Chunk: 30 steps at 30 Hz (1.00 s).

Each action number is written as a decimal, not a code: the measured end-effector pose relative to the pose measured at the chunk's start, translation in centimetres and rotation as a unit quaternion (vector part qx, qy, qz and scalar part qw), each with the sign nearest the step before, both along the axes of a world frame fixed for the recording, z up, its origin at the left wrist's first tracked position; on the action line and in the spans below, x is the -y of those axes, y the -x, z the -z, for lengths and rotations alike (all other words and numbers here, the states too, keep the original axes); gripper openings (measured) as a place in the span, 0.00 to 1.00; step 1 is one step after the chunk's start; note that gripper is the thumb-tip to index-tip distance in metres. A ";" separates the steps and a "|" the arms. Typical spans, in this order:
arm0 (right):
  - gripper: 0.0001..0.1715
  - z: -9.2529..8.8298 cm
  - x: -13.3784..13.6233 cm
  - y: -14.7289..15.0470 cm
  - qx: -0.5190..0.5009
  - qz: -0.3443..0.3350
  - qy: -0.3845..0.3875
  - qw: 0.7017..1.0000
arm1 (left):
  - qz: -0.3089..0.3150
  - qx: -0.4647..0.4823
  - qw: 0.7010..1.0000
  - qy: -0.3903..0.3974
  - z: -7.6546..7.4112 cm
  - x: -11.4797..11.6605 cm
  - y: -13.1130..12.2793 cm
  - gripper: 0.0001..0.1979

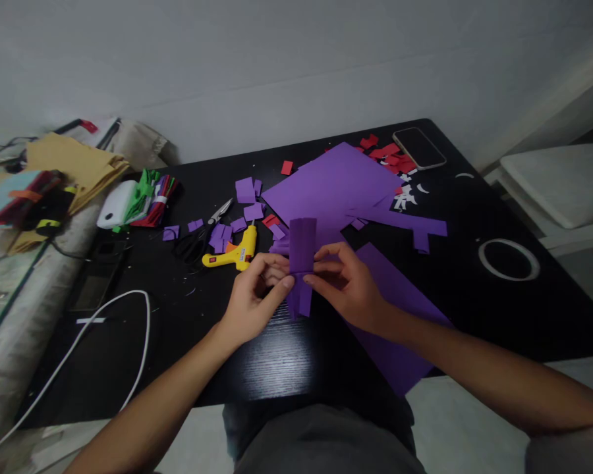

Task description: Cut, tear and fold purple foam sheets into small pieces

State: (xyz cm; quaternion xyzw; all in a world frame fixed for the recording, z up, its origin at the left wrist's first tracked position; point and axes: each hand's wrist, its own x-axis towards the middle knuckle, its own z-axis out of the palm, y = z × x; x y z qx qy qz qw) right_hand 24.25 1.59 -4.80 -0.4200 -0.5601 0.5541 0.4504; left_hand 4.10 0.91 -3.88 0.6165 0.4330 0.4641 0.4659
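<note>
Between my two hands stands a folded purple paper piece [303, 245], a tall strip with narrower flaps hanging below. My left hand [259, 289] pinches its left side with thumb and fingers. On the right side, my right hand [344, 283] pinches the same piece at about the same height. Just beyond my left hand lies a yellow glue gun [234, 252]. Black-handled scissors [208, 227] rest farther left. A purple sheet [390, 309] lies under my right forearm, and a larger purple sheet [331, 181] is behind the piece.
Purple scraps [246, 191], red scraps [393, 158] and white scraps [405, 196] are scattered about. A phone [419, 147] lies at the back right, a white ring [508, 259] at the right. A white cable [145, 329] loops over the left side, near bundled coloured strips [161, 201].
</note>
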 end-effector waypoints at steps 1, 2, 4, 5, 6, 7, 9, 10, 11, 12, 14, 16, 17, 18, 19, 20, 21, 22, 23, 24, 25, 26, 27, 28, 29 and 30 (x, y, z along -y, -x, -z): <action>0.20 0.1 0.0 0.0 0.007 0.001 -0.011 1.000 | -0.004 -0.013 1.000 0.002 0.0 0.0 -0.2 0.08; 0.20 0.2 0.0 -0.1 0.014 0.001 -0.019 1.000 | -0.006 -0.025 1.000 -0.001 -0.1 0.0 -0.3 0.07; 0.17 0.3 -0.1 -0.2 0.022 -0.005 -0.022 1.000 | -0.012 -0.043 0.999 -0.013 -0.1 0.1 -0.3 0.06; 0.16 0.3 -0.2 -0.2 0.020 -0.011 -0.018 1.000 | -0.018 -0.051 0.998 -0.020 -0.2 0.1 -0.3 0.06; 0.14 0.3 -0.3 -0.3 0.013 -0.018 -0.011 1.000 | -0.024 -0.057 0.998 -0.028 -0.2 0.0 -0.3 0.06; 0.13 0.2 -0.4 -0.3 0.001 -0.024 -0.004 1.000 | -0.031 -0.064 0.997 -0.037 -0.2 0.0 -0.3 0.06; 0.11 0.1 -0.6 -0.3 -0.022 -0.032 0.015 0.999 | -0.042 -0.075 0.995 -0.051 -0.3 0.0 -0.2 0.05; 0.11 0.0 -0.7 -0.3 -0.030 -0.033 0.027 0.999 | -0.046 -0.078 0.994 -0.055 -0.3 0.0 -0.2 0.05; 0.11 0.0 -0.8 -0.3 -0.033 -0.034 0.038 0.998 | -0.049 -0.080 0.994 -0.057 -0.3 0.0 -0.2 0.06; 0.11 -0.1 -0.8 -0.3 -0.033 -0.035 0.048 0.998 | -0.051 -0.080 0.994 -0.056 -0.3 0.0 -0.2 0.06; 0.11 -0.2 -0.9 -0.3 -0.028 -0.035 0.059 0.997 | -0.054 -0.077 0.994 -0.050 -0.3 0.1 -0.3 0.06; 0.11 -0.3 -1.0 -0.3 -0.026 -0.031 0.062 0.997 | -0.056 -0.070 0.995 -0.046 -0.3 0.1 -0.3 0.06; 0.10 -0.2 -1.0 -0.3 -0.027 -0.028 0.063 0.997 | -0.056 -0.066 0.995 -0.043 -0.4 0.1 -0.3 0.07; 0.10 -0.2 -0.9 -0.3 -0.030 -0.025 0.063 0.997 | -0.057 -0.062 0.996 -0.041 -0.4 0.1 -0.4 0.07; 0.10 -0.1 -0.9 -0.3 -0.033 -0.023 0.063 0.997 | -0.058 -0.060 0.996 -0.039 -0.4 0.1 -0.4 0.07; 0.10 0.0 -0.9 -0.3 -0.037 -0.021 0.064 0.997 | -0.058 -0.059 0.996 -0.037 -0.5 0.1 -0.4 0.07; 0.11 0.0 -0.9 -0.3 -0.041 -0.019 0.063 0.997 | -0.057 -0.058 0.996 -0.035 -0.5 0.1 -0.5 0.08; 0.12 0.1 -0.9 -0.2 -0.045 -0.017 0.063 0.997 | -0.056 -0.057 0.996 -0.034 -0.6 0.1 -0.5 0.08; 0.13 0.1 -0.9 -0.2 -0.048 -0.016 0.063 0.997 | -0.056 -0.056 0.996 -0.034 -0.6 0.1 -0.6 0.07; 0.14 0.2 -0.9 -0.2 -0.051 -0.015 0.064 0.997 | -0.056 -0.055 0.996 -0.035 -0.7 0.1 -0.6 0.07; 0.14 0.1 -0.9 -0.2 -0.053 -0.016 0.063 0.996 | -0.059 -0.054 0.996 -0.037 -0.7 0.1 -0.6 0.07; 0.14 0.0 -0.9 -0.2 -0.052 -0.016 0.060 0.997 | -0.061 -0.054 0.996 -0.039 -0.7 0.1 -0.6 0.07; 0.13 -0.1 -0.9 -0.2 -0.047 -0.016 0.056 0.997 | -0.064 -0.054 0.996 -0.042 -0.7 0.1 -0.6 0.07; 0.11 -0.2 -0.9 -0.2 -0.041 -0.014 0.049 0.998 | -0.066 -0.055 0.995 -0.043 -0.7 0.1 -0.6 0.06; 0.10 -0.3 -0.9 -0.3 -0.033 -0.012 0.041 0.999 | -0.068 -0.056 0.995 -0.043 -0.6 0.1 -0.6 0.06; 0.09 -0.4 -0.9 -0.3 -0.024 -0.007 0.034 0.999 | -0.069 -0.057 0.995 -0.042 -0.6 0.1 -0.6 0.06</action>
